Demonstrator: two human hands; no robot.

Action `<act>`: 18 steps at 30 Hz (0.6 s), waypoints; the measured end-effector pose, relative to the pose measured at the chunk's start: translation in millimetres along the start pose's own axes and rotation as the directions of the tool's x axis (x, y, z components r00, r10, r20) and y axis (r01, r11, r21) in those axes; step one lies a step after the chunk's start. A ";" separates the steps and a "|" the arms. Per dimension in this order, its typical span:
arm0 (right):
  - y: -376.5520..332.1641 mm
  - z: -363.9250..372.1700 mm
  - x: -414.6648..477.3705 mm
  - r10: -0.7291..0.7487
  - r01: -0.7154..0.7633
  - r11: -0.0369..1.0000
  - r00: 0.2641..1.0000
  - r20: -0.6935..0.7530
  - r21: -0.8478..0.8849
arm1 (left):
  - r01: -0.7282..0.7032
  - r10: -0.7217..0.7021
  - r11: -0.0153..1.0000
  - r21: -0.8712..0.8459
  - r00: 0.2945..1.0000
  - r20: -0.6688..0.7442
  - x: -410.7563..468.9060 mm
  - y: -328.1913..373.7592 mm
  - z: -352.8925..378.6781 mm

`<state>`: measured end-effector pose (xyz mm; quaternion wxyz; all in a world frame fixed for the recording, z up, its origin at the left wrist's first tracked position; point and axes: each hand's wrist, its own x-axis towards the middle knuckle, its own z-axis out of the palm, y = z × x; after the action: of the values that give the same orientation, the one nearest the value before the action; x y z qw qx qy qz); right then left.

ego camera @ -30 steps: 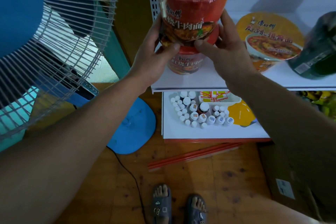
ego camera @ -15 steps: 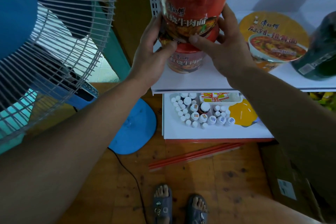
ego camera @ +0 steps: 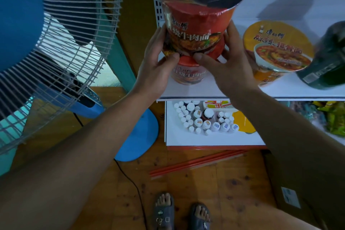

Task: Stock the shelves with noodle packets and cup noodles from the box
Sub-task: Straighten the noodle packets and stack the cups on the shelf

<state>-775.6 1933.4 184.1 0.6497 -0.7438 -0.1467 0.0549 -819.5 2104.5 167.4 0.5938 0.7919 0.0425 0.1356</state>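
Observation:
A red cup noodle (ego camera: 197, 15) sits stacked on a second red cup noodle (ego camera: 188, 74) at the left end of the white shelf (ego camera: 242, 91). My left hand (ego camera: 158, 63) grips the upper cup's left side and my right hand (ego camera: 224, 61) grips its right side, thumbs at its base. To the right on the same shelf stand a yellow cup noodle (ego camera: 276, 50) and a dark green cup noodle (ego camera: 328, 61), which is partly cut off by the frame edge.
A blue standing fan (ego camera: 56, 43) fills the left side, its base (ego camera: 138, 136) on the wooden floor. The lower shelf (ego camera: 186, 140) holds several small white bottles (ego camera: 205, 119). Red strips (ego camera: 196, 162) lie on the floor. A cardboard box (ego camera: 291, 188) stands at lower right.
The view tilted slightly, bringing the upper cup's lid more into sight. Both hands keep their hold on the upper red cup atop the lower one.

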 end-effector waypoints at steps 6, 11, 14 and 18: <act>-3.0 8.1 -6.3 0.005 -0.004 1.000 0.999 -0.046 0.021 | 0.014 -0.014 0.999 -0.041 1.000 0.005 1.6 -6.6 0.0; -3.0 8.4 -6.6 0.000 0.000 1.000 0.998 -0.057 -0.011 | 0.011 -0.010 0.998 -0.065 1.000 0.017 6.2 -12.6 -0.4; -4.0 8.8 -7.0 0.018 -0.021 0.998 0.999 -0.048 -0.055 | 0.002 -0.001 0.998 -0.060 1.000 0.020 5.0 -14.1 -1.3; -11.7 6.3 -9.7 0.071 -0.079 0.989 0.995 -0.067 -0.126 | 0.066 -0.069 0.997 -0.044 0.996 -0.057 -6.0 -12.0 -1.0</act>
<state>-788.2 1937.9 193.6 0.6020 -0.7906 -0.1014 0.0467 -824.4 2107.5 155.3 0.6131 0.7731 0.0838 0.1393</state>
